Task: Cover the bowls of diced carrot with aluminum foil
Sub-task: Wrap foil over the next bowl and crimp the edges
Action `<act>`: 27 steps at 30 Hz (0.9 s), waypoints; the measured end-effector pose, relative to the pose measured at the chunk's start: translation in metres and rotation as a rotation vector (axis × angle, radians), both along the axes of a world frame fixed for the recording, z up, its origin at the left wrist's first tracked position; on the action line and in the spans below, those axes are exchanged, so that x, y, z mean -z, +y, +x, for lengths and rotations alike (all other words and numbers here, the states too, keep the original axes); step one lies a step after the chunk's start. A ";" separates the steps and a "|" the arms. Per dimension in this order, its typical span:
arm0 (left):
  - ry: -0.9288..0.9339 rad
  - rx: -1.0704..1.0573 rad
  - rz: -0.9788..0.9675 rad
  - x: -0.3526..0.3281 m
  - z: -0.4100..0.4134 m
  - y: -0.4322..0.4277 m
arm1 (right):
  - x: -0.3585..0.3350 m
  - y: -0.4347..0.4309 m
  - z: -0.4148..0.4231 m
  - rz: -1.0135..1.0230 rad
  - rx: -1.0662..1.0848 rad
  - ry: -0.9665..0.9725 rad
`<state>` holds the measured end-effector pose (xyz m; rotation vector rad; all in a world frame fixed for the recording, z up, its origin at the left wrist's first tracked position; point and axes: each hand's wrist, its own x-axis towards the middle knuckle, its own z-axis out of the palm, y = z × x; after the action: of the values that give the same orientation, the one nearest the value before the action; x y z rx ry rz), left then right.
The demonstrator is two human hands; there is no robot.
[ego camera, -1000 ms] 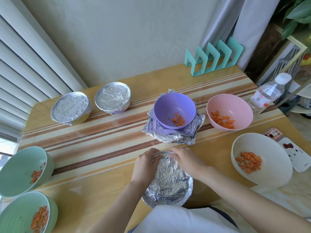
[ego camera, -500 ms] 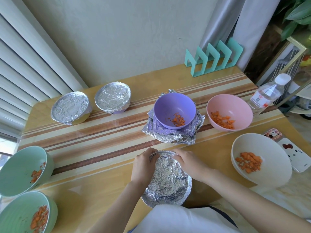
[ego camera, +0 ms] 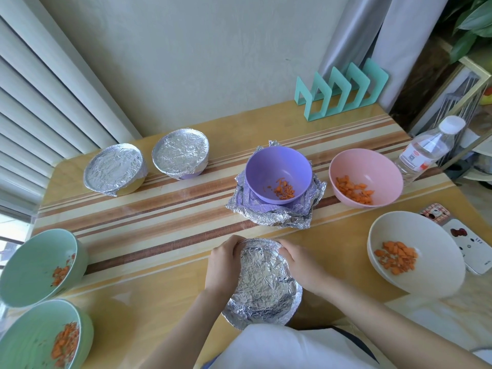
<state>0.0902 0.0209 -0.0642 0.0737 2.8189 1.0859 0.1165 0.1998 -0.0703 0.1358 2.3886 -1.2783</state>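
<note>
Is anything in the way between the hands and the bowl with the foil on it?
No, nothing visible. The left hand and right hand grip the foil-covered bowl at its far rim.

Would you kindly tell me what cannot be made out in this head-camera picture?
Head view:
- Near foiled bowl: contents hidden by foil.
- Yellow foiled bowl, lilac foiled bowl: likewise.
- Left hand, right hand: fingertips hidden, curled over its rim.
- Nearest green bowl: cut off by the frame's corner.
- Bottle: label print too small.
</note>
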 end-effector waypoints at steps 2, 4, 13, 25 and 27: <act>-0.001 0.013 0.012 -0.001 0.001 0.001 | -0.003 -0.001 -0.001 -0.008 -0.018 -0.019; 0.024 0.064 0.006 -0.004 0.001 0.002 | -0.006 0.001 -0.002 0.000 -0.043 -0.039; 0.090 0.097 -0.135 -0.008 -0.014 -0.001 | -0.022 -0.007 -0.014 -0.003 -0.157 -0.008; 0.233 0.029 -0.053 -0.001 0.011 -0.004 | -0.014 -0.002 -0.017 0.058 -0.152 0.111; 0.219 0.001 -0.003 0.003 0.011 -0.004 | -0.018 -0.002 -0.018 0.073 -0.194 0.134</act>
<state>0.1009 0.0170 -0.0673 0.2063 3.0112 1.1386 0.0988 0.1981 -0.0526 -0.1620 2.4912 -1.1427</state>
